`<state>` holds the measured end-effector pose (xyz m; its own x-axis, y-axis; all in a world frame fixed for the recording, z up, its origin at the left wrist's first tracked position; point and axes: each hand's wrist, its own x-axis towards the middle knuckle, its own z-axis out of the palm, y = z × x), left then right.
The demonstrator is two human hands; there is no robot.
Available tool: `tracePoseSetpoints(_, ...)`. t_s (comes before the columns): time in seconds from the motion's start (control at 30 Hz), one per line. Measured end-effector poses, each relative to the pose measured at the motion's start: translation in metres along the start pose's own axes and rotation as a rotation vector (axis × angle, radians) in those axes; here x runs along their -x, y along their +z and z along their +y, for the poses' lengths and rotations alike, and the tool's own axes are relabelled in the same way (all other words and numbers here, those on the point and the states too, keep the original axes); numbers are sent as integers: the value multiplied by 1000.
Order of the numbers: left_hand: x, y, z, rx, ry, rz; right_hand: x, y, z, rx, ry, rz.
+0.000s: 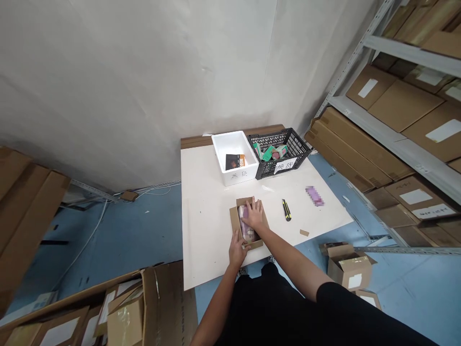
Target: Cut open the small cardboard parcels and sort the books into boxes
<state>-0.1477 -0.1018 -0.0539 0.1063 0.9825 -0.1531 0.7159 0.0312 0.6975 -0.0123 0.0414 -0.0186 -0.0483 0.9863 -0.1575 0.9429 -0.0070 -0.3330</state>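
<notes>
A small open cardboard box [234, 222] stands near the front of the white table [201, 230], its flaps folded out. Inside it lies a pale purple packet [248, 232], partly covered by my hands. My right hand [254, 215] rests on the packet's upper part with its fingers spread. At the near left corner of the box, my left hand [238, 250] grips the cardboard edge, thumb toward the near side. To the right of the box lies a yellow and black utility knife [286, 210].
At the back are a white bin [236, 178] with a dark packet [235, 162] and a black crate [279, 166] holding small boxes. A blurred purple item [315, 196] and a cardboard scrap [304, 232] lie at right. Shelves [392, 129] with cartons stand at right; a large carton [169, 302] at lower left.
</notes>
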Motion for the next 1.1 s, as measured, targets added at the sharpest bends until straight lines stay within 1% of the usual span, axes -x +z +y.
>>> tracePoseSetpoints(0.1,0,4,3,-24,5,33,7,4,1,20,7,-19)
tracePoseSetpoints(0.23,-1,7,6,-45,44,71,13,11,-12,28,47,-32)
tracePoseSetpoints(0.33,-2,8,5,-49,19,90,16,17,-17,-24,49,-8)
tracePoseSetpoints(0.4,-2,8,5,-40,-2,82,20,20,-12,-90,77,40)
tracePoseSetpoints(0.5,-2,8,7,-25,12,30,25,19,7,-162,161,94)
tracePoseSetpoints(0.6,-2,7,13,-35,41,-41,28,12,21,-174,169,50)
tracePoseSetpoints(0.67,-2,6,17,-66,66,-60,29,8,26,-179,163,24)
tracePoseSetpoints(0.73,-1,6,21,-127,95,-58,33,6,29,-196,190,53)
tracePoseSetpoints(0.8,-2,6,26,-214,111,-63,40,8,33,-212,263,116)
tracePoseSetpoints(0.87,-4,8,31,-300,115,-86,49,10,38,-214,372,142)
tracePoseSetpoints(0.93,-6,11,35,-348,122,-106,56,11,41,-213,453,92)
tracePoseSetpoints(0.97,-8,12,36,-355,131,-110,58,11,42,-218,465,51)
tracePoseSetpoints(1.03,-10,15,37,-352,164,-105,61,7,42,-231,441,-21)
tracePoseSetpoints(1.1,-10,18,35,-348,191,-90,62,1,39,-235,394,-66)
